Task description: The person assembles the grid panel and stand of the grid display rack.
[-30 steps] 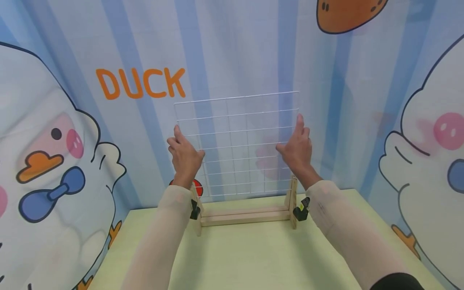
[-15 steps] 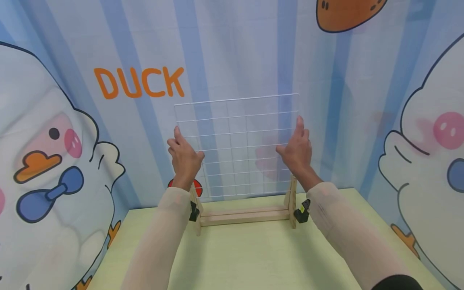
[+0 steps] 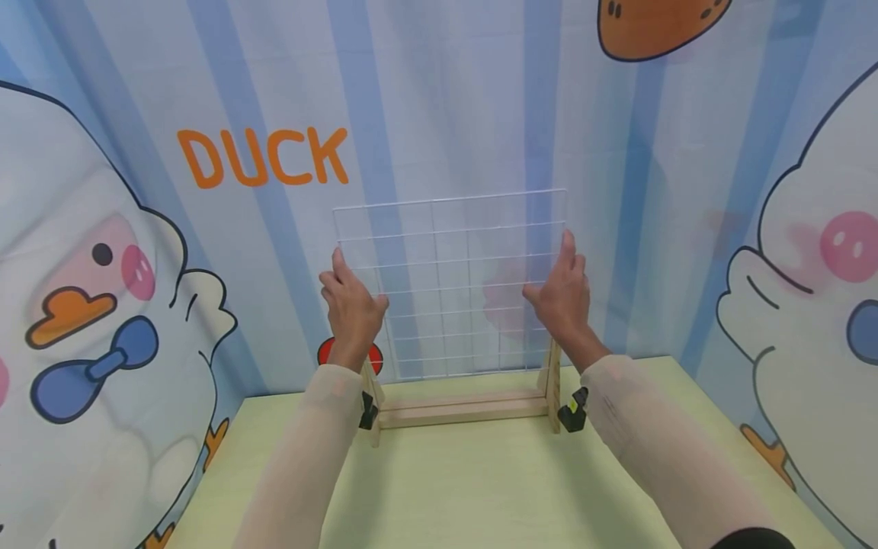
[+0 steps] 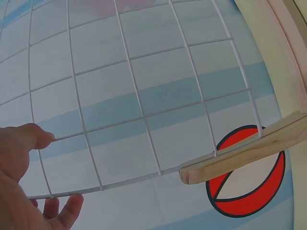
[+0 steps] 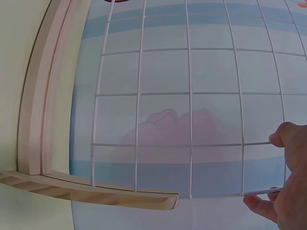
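Observation:
A white wire grid panel (image 3: 449, 199) stands upright between both hands. My left hand (image 3: 353, 313) grips its left edge, thumb on the near side and fingers curled behind, as the left wrist view shows. My right hand (image 3: 565, 293) holds the right edge likewise, its thumb (image 5: 283, 134) on a cross wire. The panel's lower side edges meet the two uprights of a wooden stand (image 3: 466, 414); in the right wrist view they run along a slot in the upright (image 5: 120, 196). The bottom wire (image 5: 94, 129) is apart from the stand's crossbar (image 5: 36, 91).
The stand sits on a pale yellow-green table (image 3: 453, 480). Behind and at both sides hangs a blue-striped curtain (image 3: 446, 91) with printed ducks. Black wrist-worn devices (image 3: 572, 410) show beside the uprights.
The grid panel has moved down a little between the uprights, and both hands have lowered with it. Their hold looks the same, and the stand has stayed in place.

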Motion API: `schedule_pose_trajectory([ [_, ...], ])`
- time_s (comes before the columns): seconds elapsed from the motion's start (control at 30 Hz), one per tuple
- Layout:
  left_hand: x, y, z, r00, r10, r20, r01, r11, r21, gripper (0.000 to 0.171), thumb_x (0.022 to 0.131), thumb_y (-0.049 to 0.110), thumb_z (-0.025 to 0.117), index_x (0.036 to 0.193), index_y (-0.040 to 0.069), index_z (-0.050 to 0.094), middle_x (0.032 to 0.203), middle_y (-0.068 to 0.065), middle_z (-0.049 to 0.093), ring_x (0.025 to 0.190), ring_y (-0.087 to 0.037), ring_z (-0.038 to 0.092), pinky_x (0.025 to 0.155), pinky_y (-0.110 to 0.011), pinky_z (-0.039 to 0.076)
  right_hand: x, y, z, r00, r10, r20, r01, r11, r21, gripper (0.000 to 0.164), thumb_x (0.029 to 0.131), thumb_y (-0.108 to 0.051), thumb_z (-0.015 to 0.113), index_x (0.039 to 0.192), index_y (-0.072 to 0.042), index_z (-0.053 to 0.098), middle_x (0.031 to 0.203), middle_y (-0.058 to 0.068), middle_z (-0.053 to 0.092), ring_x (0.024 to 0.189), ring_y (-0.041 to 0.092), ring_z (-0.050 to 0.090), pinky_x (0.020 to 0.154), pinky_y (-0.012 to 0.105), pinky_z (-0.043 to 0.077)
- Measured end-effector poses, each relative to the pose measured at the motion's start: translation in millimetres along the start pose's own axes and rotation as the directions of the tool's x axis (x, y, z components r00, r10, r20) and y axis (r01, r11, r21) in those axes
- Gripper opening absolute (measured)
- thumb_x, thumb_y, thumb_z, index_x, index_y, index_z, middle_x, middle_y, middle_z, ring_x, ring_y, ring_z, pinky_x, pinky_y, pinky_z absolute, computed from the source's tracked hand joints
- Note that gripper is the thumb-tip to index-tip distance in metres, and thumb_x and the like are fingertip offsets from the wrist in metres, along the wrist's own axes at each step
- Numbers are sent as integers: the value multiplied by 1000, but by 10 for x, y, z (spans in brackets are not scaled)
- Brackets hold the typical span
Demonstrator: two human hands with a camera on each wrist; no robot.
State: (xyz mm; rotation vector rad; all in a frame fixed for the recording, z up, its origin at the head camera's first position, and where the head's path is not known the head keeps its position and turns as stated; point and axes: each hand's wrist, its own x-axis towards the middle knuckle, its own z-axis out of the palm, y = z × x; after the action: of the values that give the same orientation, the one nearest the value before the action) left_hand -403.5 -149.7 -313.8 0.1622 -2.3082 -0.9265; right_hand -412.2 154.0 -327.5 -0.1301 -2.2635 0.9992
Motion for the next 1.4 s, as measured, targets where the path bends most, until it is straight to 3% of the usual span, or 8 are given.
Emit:
schedule_pose_trajectory([
  [0.4,-73,-92,68,1000,7,-9,-7,1000,-1,106,83,11,81,162,17,10,137,-22,37,113,-40,46,68,-49,52,-64,71,73,1000,22,6,-22,1000,-10,109,82,-15,83,163,-24,10,137,24,48,113,44,57,91,59,52],
  [0.73,-112,-167,124,1000,-20,12,20,1000,-6,105,84,13,81,162,17,10,138,-21,37,115,-37,46,72,-46,56,-135,123,133,999,29,16,-28,999,-21,107,83,-15,82,162,-23,11,137,23,48,113,43,56,92,58,53],
  [1.4,-197,-298,235,1000,20,-13,-21,1000,-12,103,84,13,81,161,13,13,135,-24,38,111,-38,46,69,-47,55,-215,241,228,998,56,18,-56,998,-6,108,83,-16,83,162,-25,11,139,22,47,116,42,55,93,58,52],
])
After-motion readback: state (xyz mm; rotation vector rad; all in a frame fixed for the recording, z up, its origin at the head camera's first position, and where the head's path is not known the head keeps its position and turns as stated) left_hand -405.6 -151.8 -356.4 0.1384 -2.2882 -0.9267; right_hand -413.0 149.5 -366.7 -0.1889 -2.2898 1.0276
